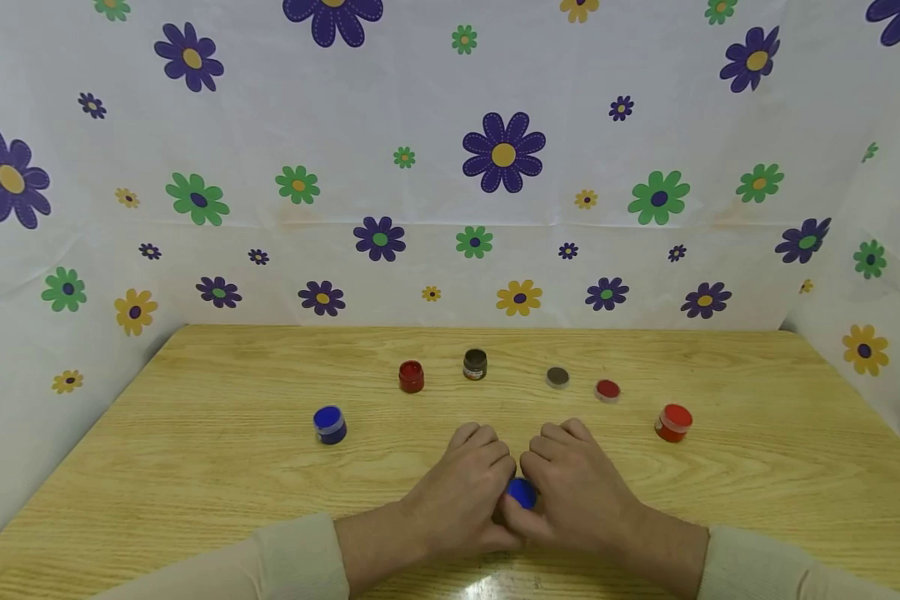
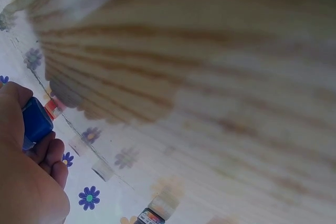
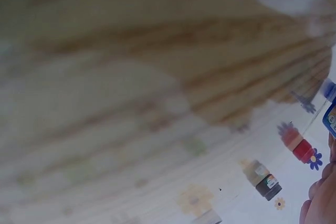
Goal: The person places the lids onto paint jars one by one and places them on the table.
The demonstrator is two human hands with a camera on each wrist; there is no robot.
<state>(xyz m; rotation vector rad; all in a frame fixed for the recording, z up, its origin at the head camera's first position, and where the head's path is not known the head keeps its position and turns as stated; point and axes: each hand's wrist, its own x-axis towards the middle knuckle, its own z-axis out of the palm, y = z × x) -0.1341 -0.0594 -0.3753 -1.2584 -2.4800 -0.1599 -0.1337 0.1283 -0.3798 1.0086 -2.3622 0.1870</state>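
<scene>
Close to the table's front edge, my left hand and right hand meet around a small blue paint jar. Fingers of both hands are curled, and the right thumb lies by the blue top. In the left wrist view the jar's blue side shows between the left thumb and fingers. The right wrist view catches part of the jar with its label above the right fingers. Most of the jar is hidden by the hands, so whether its lid is loose cannot be told.
Behind the hands stand an uncovered red jar and an uncovered dark jar. A dark lid and a red lid lie right of them. A lidded blue jar stands left, a lidded red jar right.
</scene>
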